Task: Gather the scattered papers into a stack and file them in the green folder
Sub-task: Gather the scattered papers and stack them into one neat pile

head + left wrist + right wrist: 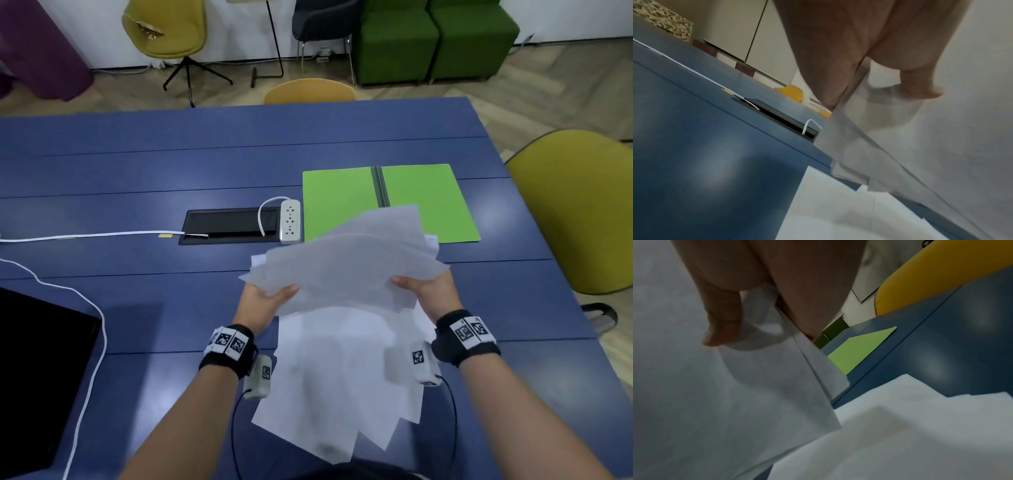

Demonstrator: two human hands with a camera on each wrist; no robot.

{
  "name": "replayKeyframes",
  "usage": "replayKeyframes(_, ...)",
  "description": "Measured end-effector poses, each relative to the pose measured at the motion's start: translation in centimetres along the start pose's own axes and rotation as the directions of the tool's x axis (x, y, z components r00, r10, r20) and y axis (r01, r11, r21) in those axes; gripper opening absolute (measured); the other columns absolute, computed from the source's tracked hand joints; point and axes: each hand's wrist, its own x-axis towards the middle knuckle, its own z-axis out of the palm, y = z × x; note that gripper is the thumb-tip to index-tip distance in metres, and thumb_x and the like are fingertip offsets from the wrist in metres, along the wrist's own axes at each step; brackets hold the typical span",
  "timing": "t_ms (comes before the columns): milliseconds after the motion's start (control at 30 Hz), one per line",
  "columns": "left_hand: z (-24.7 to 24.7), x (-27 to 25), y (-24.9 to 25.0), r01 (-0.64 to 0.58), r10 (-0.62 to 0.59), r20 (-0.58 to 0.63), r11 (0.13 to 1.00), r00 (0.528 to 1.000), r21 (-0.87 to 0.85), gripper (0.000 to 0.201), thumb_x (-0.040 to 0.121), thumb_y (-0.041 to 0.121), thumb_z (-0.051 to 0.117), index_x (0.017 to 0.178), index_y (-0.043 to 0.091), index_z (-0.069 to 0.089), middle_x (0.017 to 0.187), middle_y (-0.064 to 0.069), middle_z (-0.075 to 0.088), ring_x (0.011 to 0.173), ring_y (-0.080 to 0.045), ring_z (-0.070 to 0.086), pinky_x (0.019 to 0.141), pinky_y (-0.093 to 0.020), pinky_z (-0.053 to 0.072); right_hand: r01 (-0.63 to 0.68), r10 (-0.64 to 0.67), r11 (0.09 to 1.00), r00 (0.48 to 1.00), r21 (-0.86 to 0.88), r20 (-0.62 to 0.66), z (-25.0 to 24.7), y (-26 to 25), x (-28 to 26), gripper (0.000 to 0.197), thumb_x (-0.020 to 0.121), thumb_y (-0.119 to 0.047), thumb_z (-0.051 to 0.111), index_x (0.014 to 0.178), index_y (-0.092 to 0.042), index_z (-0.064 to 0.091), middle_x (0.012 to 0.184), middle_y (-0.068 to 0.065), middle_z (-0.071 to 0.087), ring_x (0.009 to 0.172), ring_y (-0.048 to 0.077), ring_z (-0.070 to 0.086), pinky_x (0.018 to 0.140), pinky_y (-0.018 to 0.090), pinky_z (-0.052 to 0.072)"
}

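Both hands hold a loose, uneven bundle of white papers (346, 267) up off the blue table (137, 171). My left hand (270, 296) grips its left edge, thumb on top; my right hand (421, 287) grips the right edge the same way. In the wrist views the left thumb (920, 84) and right thumb (721, 321) press on the bundle (941, 146) (694, 386). More white sheets (342, 387) lie fanned out on the table beneath the hands. The green folder (390, 202) lies open and flat just beyond, its near edge hidden by the lifted papers; it also shows in the right wrist view (857, 350).
A white power strip (290, 221) and its cord sit beside a black cable hatch (229, 226), left of the folder. A white cable (92, 308) runs down the left past a black object (37, 377). A yellow chair (575, 212) stands at the table's right edge.
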Motion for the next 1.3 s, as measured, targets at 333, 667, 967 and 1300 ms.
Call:
replayKeyframes(333, 1.4, -0.2, -3.6, 0.063, -0.064, 0.011, 0.995, 0.998, 0.073, 0.017, 0.078, 0.025, 0.089, 0.085, 0.013, 0.079, 0.088, 0.003, 0.079, 0.082, -0.016, 0.076, 0.079, -0.041, 0.062, -0.174, 0.169, 0.983, 0.982, -0.064, -0.083, -1.8, 5.8, -0.8, 0.028, 0.069, -0.003, 0.086, 0.094, -0.005, 0.074, 0.094, 0.010, 0.077, 0.087, 0.029, 0.074, 0.080, 0.044, 0.060)
replayKeyframes(667, 0.3, -0.3, -0.8, -0.090, 0.089, -0.051, 0.996, 0.995, -0.023, 0.019, 0.077, 0.008, 0.087, 0.092, 0.016, 0.078, 0.092, 0.007, 0.080, 0.089, -0.010, 0.076, 0.078, -0.019, 0.058, 0.008, -0.010, 0.995, 1.000, -0.101, -0.018, -1.7, 3.1, 0.2, 0.026, 0.071, 0.000, 0.084, 0.095, -0.005, 0.075, 0.090, -0.001, 0.078, 0.082, 0.015, 0.074, 0.072, 0.022, 0.058)
replayKeyframes(967, 0.9, -0.2, -0.1, -0.047, 0.042, -0.082, 0.997, 0.996, -0.061, 0.007, 0.082, 0.010, 0.084, 0.085, 0.014, 0.078, 0.083, 0.006, 0.079, 0.074, -0.009, 0.074, 0.069, -0.026, 0.056, -0.003, -0.008, 0.986, 0.998, -0.169, -0.061, -1.4, 2.8, 0.0, 0.019, 0.074, 0.000, 0.082, 0.081, -0.016, 0.077, 0.077, -0.006, 0.075, 0.075, 0.012, 0.068, 0.077, 0.026, 0.056)
replayKeyframes(1300, 0.4, -0.2, -1.0, -0.077, 0.076, -0.025, 0.995, 0.997, -0.060, 0.018, 0.078, 0.006, 0.086, 0.094, 0.010, 0.079, 0.093, -0.001, 0.080, 0.086, -0.016, 0.075, 0.079, -0.029, 0.057, -0.070, 0.064, 0.981, 0.997, -0.181, -0.038, -1.6, 3.5, 0.3, 0.024, 0.070, -0.004, 0.086, 0.091, -0.006, 0.074, 0.089, 0.005, 0.077, 0.088, 0.023, 0.074, 0.083, 0.035, 0.057)
